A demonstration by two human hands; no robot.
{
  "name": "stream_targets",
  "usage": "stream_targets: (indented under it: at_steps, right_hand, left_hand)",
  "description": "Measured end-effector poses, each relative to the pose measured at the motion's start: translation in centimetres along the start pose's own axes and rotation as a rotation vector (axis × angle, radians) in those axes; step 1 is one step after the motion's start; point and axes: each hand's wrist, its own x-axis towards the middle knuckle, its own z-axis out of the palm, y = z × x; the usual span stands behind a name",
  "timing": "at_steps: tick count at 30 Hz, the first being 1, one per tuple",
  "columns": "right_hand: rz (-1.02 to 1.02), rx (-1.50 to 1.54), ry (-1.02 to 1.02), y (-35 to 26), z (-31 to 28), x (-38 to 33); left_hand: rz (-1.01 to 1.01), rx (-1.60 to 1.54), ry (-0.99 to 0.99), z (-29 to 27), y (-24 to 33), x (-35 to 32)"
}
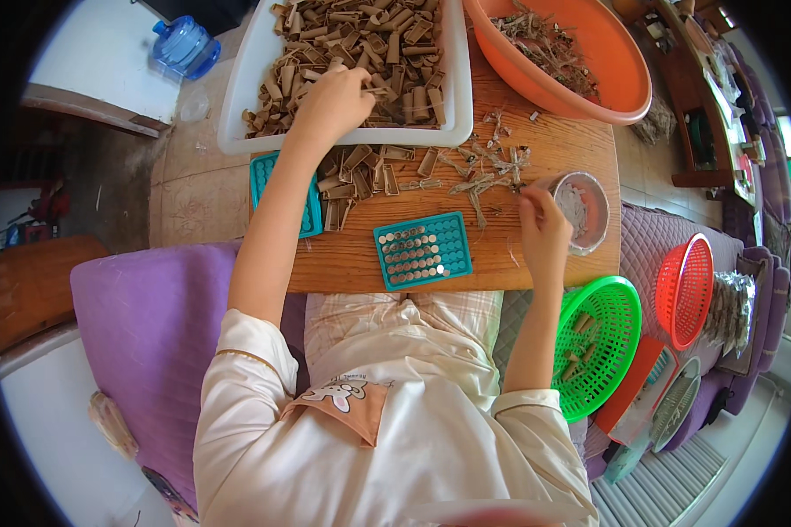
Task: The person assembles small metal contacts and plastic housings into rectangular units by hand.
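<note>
My left hand (pixel 336 105) reaches into a white plastic tub (pixel 459 79) heaped with small folded brown cardboard pieces (pixel 404 44). Its fingers are closed at the top of the heap and appear to grip one piece. Beside a round tub of white bits (pixel 580 211), my right hand (pixel 545 224) is pinched over the table, next to a bunch of thin tan strings (pixel 492 180); what the fingertips hold is too small to name. Between the hands lies a teal moulded tray (pixel 457 241) with rows of small round silvery discs (pixel 410 255) in part of it.
Another teal tray (pixel 310 215) lies partly under my left forearm, beside loose cardboard pieces (pixel 351 180). An orange basin (pixel 620 97) with tangled strings stands at the far right of the wooden table (pixel 562 145). Green (pixel 628 351) and red baskets (pixel 677 299) sit on the right.
</note>
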Motion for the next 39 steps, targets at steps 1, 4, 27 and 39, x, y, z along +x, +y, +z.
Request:
stream_targets:
  at_steps: [1, 4, 27, 39]
  right_hand:
    - [0.005, -0.003, 0.004, 0.1, 0.6, 0.7]
    - [-0.027, -0.091, 0.01, 0.1, 2.6, 3.0]
    - [0.063, 0.738, 0.068, -0.4, 0.5, 8.8]
    - [0.166, 1.144, -0.055, 0.0, -1.9, 6.9]
  left_hand:
    - [0.006, -0.002, -0.004, -0.4, 0.1, -0.4]
    - [-0.017, -0.312, 0.012, -1.2, -1.0, -1.3]
    - [0.107, -1.813, -0.734, 2.2, 4.0, -15.3]
    - [-0.347, -1.672, -0.58, 4.0, 6.4, -18.2]
